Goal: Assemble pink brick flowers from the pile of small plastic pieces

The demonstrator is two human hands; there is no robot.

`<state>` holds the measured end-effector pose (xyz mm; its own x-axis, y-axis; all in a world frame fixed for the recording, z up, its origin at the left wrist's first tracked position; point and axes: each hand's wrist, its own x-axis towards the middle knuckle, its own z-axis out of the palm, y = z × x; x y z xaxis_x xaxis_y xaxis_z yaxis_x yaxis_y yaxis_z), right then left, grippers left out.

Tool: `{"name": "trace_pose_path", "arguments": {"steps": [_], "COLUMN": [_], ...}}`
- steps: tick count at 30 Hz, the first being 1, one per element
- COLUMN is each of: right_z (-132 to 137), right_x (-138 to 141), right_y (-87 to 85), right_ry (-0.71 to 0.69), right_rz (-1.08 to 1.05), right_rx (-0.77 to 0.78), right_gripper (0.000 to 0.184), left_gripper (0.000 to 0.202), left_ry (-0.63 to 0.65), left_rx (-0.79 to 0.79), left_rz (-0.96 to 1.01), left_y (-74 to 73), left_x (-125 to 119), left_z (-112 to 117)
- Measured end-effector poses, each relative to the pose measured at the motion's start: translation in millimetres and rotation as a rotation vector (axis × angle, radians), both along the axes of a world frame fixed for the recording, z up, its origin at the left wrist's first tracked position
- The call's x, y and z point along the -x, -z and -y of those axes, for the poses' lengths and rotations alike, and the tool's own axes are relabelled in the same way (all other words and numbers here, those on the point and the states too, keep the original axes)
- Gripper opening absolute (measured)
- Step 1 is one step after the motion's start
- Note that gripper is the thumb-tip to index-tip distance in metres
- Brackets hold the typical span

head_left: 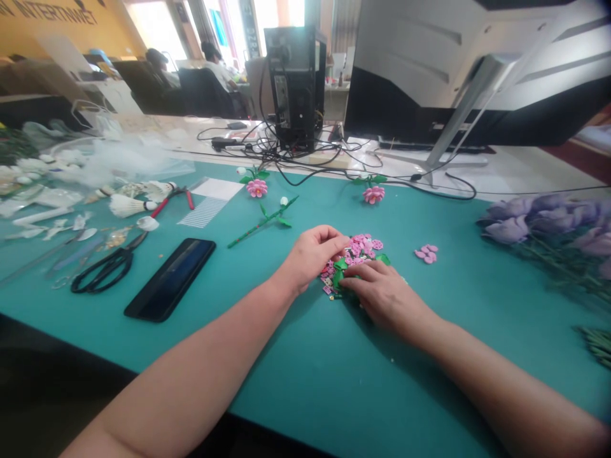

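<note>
Although both hands curl close over the heap of small pink and green plastic bricks on the teal cutting mat, the fingers hide whatever the left hand or right hand may pinch, so the narrow grip's hold cannot be told. Toward the left edge, a clear plastic tub sits under filmy wrapping, its white contents too blurred to make out.
</note>
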<state>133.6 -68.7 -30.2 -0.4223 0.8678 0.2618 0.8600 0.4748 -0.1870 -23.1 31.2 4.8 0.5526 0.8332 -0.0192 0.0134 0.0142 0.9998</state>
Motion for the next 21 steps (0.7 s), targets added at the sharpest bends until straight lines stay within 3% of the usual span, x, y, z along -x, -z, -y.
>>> {"name": "trace_pose_path", "arguments": {"steps": [10, 16, 21], "right_z": [1.1, 0.3, -1.4], "right_x": [-10.2, -4.0, -4.4], "right_y": [-8.3, -7.5, -5.3], "right_ry": [0.219, 0.033, 0.046], "right_rz": [0.100, 0.052, 0.056], "right_rx": [-0.028, -0.014, 0.004], "right_gripper": [0.016, 0.020, 0.020], "left_gripper": [0.021, 0.021, 0.022], "left_ry": [0.037, 0.034, 0.029], "left_rx": [-0.036, -0.039, -0.040], "left_rz": [-0.047, -0.032, -0.033], "left_y": [2.4, 2.6, 2.7], "left_x": [-0.1, 0.5, 0.4], "left_z": [-1.6, -1.1, -1.2]}}
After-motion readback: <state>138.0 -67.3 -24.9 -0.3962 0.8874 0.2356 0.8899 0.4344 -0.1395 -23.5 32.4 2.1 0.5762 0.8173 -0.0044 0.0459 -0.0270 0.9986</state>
